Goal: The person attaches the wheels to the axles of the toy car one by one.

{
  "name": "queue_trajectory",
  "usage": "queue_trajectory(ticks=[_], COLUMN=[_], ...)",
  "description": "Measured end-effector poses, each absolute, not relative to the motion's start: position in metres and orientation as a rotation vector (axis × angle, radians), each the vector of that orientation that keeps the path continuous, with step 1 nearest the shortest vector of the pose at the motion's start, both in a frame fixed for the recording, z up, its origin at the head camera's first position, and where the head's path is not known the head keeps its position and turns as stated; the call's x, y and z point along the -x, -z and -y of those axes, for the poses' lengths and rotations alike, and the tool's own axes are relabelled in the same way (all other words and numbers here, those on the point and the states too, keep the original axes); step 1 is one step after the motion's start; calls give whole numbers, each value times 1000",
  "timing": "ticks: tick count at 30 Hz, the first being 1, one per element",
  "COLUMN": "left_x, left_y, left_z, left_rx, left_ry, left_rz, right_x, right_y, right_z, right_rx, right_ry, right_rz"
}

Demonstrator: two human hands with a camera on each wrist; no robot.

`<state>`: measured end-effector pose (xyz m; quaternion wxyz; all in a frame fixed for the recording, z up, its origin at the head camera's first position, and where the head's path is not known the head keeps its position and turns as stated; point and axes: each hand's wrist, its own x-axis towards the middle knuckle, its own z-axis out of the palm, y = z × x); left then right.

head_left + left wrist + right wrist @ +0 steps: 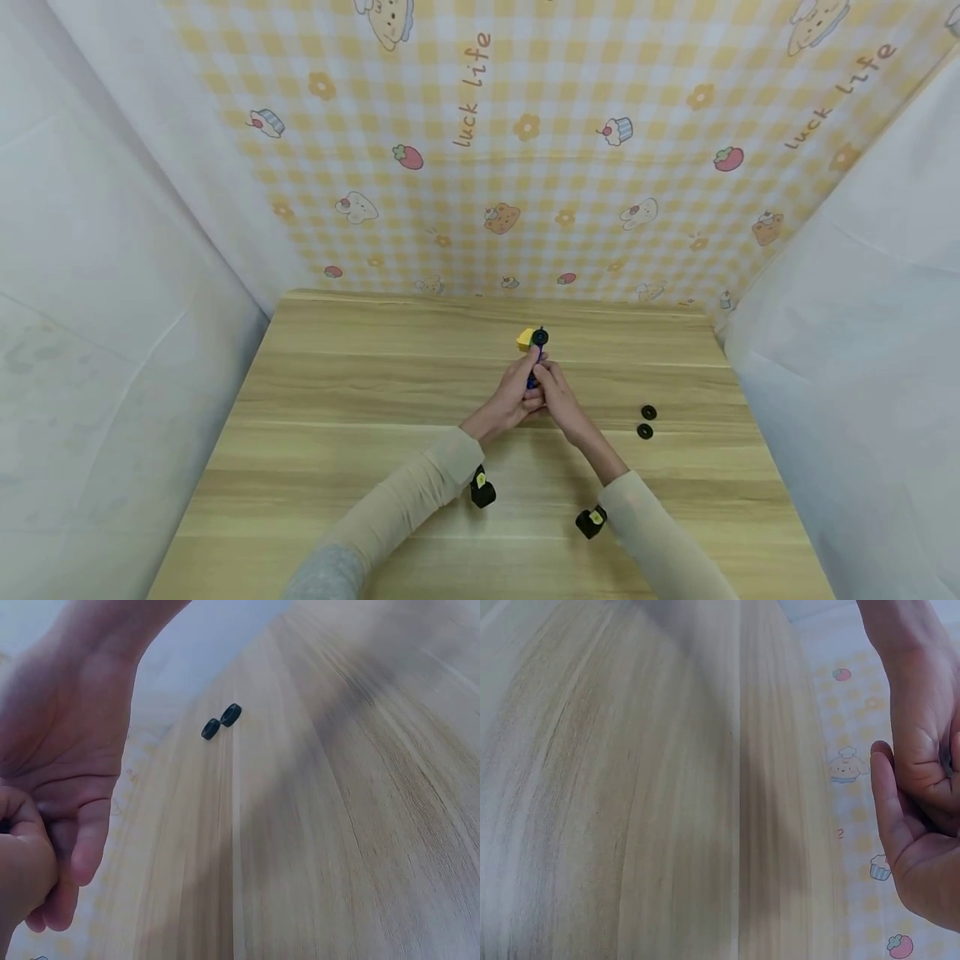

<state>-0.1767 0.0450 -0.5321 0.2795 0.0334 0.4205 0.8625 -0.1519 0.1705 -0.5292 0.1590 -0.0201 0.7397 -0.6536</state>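
Both hands are together near the far middle of the table, around a small toy vehicle with a blue chassis (532,382). A black wheel (540,337) and a yellow body part (527,338) show at its far end. My left hand (510,398) grips the toy from the left, its thumb lying along the blue part. From the right, my right hand (561,400) holds the near end, thumb on top. In the wrist views the fingers overlap and hide most of the toy. Two loose black tires (648,412) lie to the right of the hands.
The wood-grain table (337,417) meets a yellow checked cloth (442,183) at the back. White sheets (862,275) hang on both sides. A black device with a yellow patch (483,489) sits by the left cuff, another (590,522) by the right.
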Motion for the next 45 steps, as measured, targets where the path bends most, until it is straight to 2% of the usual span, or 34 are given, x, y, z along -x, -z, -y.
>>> queue_trajectory(ticks=[14,21,28,34,39,45], left_x=[172,170,168,167,166,164], left_y=[533,531,528,529,529,528], left_z=[-44,-42,-42,-41,-39,-40], left_rx=[-121,-1,137,89,43,69], left_ry=[-2206,-2172,-2148,-2133,-2113,-2077], left_rz=[-1272,-1431,-1522,-1502,-1514,-1561], right_x=[147,145,137,129,129,131], right_y=[538,538,535,523,528,538], right_z=[-175,-179,-182,-178,-178,-178], right_rx=[63,91,188,374,546,631], right_ry=[1852,1865,1733,1667,1566,1453], right_rz=[-2152,-2202,-2376,-2546,-2711,-2900])
